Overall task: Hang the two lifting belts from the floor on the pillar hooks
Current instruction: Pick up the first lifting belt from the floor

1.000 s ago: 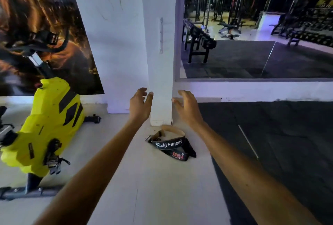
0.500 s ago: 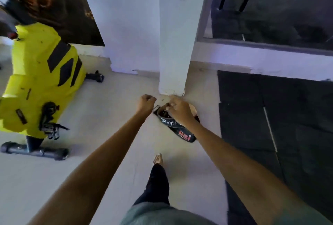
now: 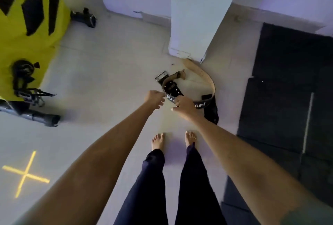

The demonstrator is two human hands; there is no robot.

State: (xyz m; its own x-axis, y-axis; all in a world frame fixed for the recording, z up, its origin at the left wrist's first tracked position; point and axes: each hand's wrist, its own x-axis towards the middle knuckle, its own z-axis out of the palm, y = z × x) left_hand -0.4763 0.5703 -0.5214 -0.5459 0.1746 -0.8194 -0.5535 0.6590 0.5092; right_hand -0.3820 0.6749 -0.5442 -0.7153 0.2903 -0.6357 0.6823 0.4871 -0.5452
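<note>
A black lifting belt point(image 3: 209, 82) with a tan inside and a metal buckle lies curled on the pale floor at the foot of the white pillar point(image 3: 194, 17). A second black belt point(image 3: 211, 113) lies partly under it at the right. My right hand point(image 3: 184, 104) is on the front band of the upper belt, fingers over its top edge and thumb on the outside, hiding part of the white lettering. Just to the left of the belt hovers my left hand point(image 3: 155, 98), fingers loosely curled, holding nothing. The pillar's hooks are out of view.
A yellow exercise bike point(image 3: 30, 31) stands at the left, its grey base bar point(image 3: 36, 116) on the floor. Black rubber mats point(image 3: 284, 98) cover the floor at the right. My bare feet point(image 3: 158, 141) stand just before the belts. A yellow cross point(image 3: 25, 174) marks the floor.
The view has tilted steeply down as I bent over the belts. Both hands dropped from the pillar's corner to the belts, and my right hand has closed on the upper belt's band.
</note>
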